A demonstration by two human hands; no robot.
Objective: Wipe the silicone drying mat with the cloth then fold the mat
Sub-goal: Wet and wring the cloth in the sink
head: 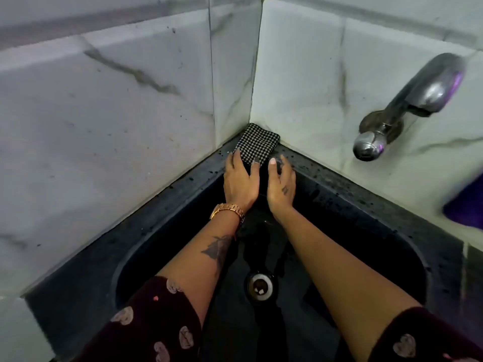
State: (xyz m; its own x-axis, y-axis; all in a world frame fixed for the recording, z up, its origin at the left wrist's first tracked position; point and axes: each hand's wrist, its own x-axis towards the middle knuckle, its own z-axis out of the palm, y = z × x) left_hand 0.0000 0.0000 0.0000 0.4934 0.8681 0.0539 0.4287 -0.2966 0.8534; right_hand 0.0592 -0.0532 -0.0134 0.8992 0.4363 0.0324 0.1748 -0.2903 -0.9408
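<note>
A folded black-and-white checked cloth (pixel 257 145) lies on the black sink rim, pushed into the wall corner. My left hand (pixel 240 181) rests flat with spread fingers, the fingertips touching the cloth's near edge. My right hand (pixel 281 184) sits just right of the cloth, thumb out and fingers curled down onto the dark rim. What is under those fingers is hidden. A dark grey sheet (pixel 261 333), apparently the silicone mat, runs down the sink between my forearms. Its edges are hard to tell from the black basin.
The black speckled sink (pixel 366 210) fills a corner between two marble-tiled walls, with a drain (pixel 259 286) in the basin. A chrome tap (pixel 407 105) sticks out of the right wall. A purple object (pixel 467 205) shows at the right edge.
</note>
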